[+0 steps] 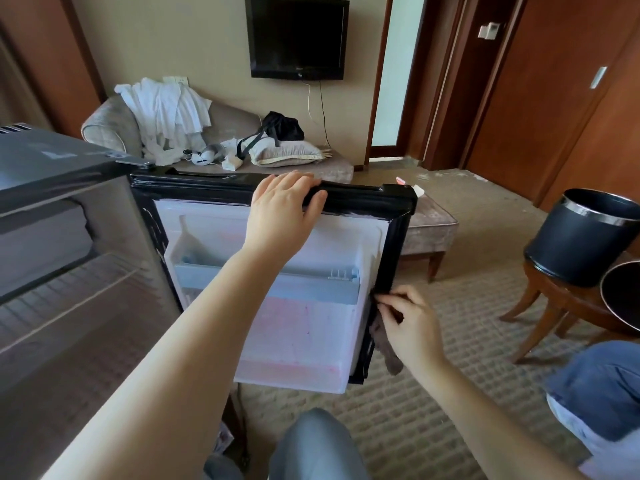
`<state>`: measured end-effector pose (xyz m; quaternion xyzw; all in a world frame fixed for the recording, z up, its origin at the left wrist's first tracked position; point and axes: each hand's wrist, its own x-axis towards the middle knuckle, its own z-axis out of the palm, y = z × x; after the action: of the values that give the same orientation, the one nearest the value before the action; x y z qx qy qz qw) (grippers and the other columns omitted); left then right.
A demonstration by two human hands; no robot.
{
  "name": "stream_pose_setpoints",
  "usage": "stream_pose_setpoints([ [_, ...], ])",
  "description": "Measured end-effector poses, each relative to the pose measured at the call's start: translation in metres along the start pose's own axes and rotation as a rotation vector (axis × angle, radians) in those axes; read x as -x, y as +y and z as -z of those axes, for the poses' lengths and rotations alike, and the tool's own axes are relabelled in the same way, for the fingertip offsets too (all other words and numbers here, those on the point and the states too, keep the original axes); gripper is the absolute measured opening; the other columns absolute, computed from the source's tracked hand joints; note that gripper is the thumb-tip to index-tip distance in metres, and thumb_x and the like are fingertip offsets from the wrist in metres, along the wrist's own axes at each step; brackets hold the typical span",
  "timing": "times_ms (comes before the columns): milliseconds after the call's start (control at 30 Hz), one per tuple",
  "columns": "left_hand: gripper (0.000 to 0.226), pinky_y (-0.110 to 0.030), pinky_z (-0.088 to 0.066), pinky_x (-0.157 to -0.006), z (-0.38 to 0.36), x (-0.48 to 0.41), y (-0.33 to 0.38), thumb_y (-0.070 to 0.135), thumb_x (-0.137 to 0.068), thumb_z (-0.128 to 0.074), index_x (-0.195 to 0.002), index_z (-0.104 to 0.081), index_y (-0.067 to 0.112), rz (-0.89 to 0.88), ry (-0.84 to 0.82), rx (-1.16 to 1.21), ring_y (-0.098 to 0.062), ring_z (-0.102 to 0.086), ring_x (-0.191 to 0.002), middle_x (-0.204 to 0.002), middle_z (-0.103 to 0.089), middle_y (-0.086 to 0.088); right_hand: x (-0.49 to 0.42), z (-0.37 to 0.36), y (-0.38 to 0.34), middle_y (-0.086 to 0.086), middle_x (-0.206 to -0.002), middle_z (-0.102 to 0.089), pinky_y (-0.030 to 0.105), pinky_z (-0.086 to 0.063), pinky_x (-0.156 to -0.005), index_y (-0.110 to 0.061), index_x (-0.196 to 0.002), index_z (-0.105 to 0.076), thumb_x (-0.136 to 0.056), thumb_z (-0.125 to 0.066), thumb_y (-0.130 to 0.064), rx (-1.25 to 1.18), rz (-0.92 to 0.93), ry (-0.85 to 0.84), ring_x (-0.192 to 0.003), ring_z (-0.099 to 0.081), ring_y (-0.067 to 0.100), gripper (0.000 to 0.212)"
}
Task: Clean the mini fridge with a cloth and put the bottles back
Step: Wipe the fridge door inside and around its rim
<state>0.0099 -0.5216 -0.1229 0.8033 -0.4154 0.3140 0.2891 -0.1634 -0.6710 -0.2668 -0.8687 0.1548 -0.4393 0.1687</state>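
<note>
On the door's top edge: left hand [284,206] lies over the black rim of the open fridge door [301,323], fingers curled over the far side, grasping it.
At the door's free side edge: right hand [412,327] pinches a brown cloth [384,344] against the black gasket [391,251]; the cloth's tail hangs below the hand.
Room to move: carpet [433,410] lies open right of the right hand; the person's knee [311,441] sits under both forearms.
Left of the left hand: mini fridge [52,188] stands open, with a wire shelf [69,299] inside.
Writing: a mark on the television [298,36] frame, too small to read.
Beyond the hands: sofa [114,119] with white towels [166,109]; footstool [429,233] just behind the door's corner.
Far right: black bin [581,237] on a wooden stool [554,306].
</note>
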Motion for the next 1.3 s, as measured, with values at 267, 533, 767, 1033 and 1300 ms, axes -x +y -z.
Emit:
stream_pose_setpoints([
  [267,0.026,-0.037,-0.043,-0.087,-0.011,0.083,0.05,0.02,-0.093,-0.049,-0.109,-0.063,0.004,-0.102,0.225,-0.079,-0.03,-0.057,-0.099,-0.107,-0.062,-0.011,-0.069,0.052,-0.032,0.011,-0.094,-0.061,0.013,-0.044,-0.078,-0.003,-0.095,-0.074,-0.085,-0.067,0.001,-0.132,0.182,0.315,-0.086,-0.056,0.011,0.013],
  [533,0.024,-0.032,-0.043,-0.07,-0.05,0.119,0.049,0.021,-0.086,-0.053,-0.102,-0.066,0.01,0.003,0.039,-0.093,-0.024,-0.054,-0.086,-0.101,-0.061,-0.004,0.019,-0.021,0.027,0.002,-0.095,-0.058,0.021,-0.046,-0.077,-0.011,-0.098,-0.075,-0.083,-0.069,-0.003,-0.077,-0.126,-0.176,-0.087,-0.063,0.024,0.019],
  [767,0.01,-0.03,-0.034,-0.07,-0.049,0.112,0.049,0.02,-0.087,-0.058,-0.09,-0.067,0.016,0.083,0.064,-0.066,-0.023,-0.052,-0.084,-0.088,-0.061,0.003,-0.071,0.05,-0.01,0.01,-0.092,-0.06,0.009,-0.04,-0.082,-0.005,-0.098,-0.075,-0.083,-0.068,0.002,-0.143,0.108,0.272,-0.086,-0.054,0.009,0.017],
  [1033,0.029,-0.03,-0.038,-0.071,-0.028,0.13,0.056,0.042,-0.086,-0.055,-0.083,-0.062,0.014,0.116,0.058,-0.01,-0.023,-0.051,-0.081,-0.082,-0.057,0.001,0.011,0.007,0.003,0.007,-0.093,-0.059,0.024,-0.047,-0.075,-0.004,-0.091,-0.073,-0.081,-0.068,0.005,-0.118,0.103,0.047,-0.085,-0.059,0.023,0.014],
  [1300,0.032,-0.031,-0.038,-0.074,-0.013,0.149,0.063,0.039,-0.087,-0.045,-0.095,-0.065,0.015,0.179,0.009,-0.037,-0.024,-0.054,-0.084,-0.088,-0.057,0.001,0.023,0.029,-0.011,0.0,-0.091,-0.06,0.017,-0.039,-0.07,-0.016,-0.09,-0.076,-0.08,-0.071,-0.001,-0.058,-0.014,-0.17,-0.084,-0.06,0.02,0.019],
])
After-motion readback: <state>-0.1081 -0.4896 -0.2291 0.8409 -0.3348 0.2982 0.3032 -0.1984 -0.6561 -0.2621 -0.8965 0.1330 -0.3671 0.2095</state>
